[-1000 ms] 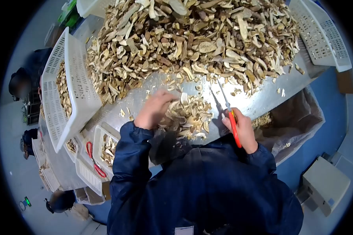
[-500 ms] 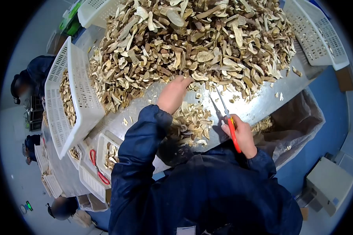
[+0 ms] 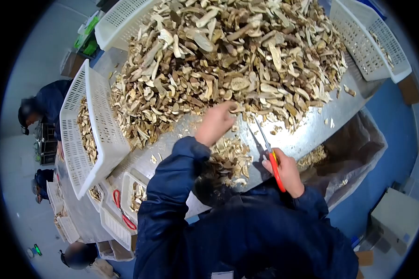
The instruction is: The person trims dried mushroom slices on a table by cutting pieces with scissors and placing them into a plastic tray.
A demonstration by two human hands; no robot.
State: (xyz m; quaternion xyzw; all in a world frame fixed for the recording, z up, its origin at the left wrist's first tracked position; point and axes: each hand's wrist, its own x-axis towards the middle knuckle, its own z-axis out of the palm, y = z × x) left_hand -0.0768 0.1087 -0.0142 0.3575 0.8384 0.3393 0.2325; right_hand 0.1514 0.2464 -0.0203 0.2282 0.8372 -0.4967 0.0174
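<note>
A large heap of dried mushroom slices (image 3: 186,69) covers the far part of the metal table. My left hand (image 3: 217,122) is at the heap's near edge, its fingers closed on a small pale mushroom slice (image 3: 238,109) at the fingertips. In my right hand (image 3: 287,171) is a pair of red-handled scissors (image 3: 275,167), held with the blades pointing away from me towards the heap. The blades look slightly parted. Between my hands and body lies a smaller pile of cut mushroom pieces (image 3: 233,158), partly hidden by my left sleeve.
White perforated baskets stand left (image 3: 108,139) and right (image 3: 358,51) of the heap. A lined bin (image 3: 358,153) is below the table's right edge. Another pair of red scissors (image 3: 118,200) and a small tray (image 3: 128,180) lie at left. Co-workers (image 3: 51,100) are further left.
My left hand has moved slightly right and nearer the scissors, with a slice now at its fingertips. My right hand keeps hold of the scissors. The whole view has shifted a little.
</note>
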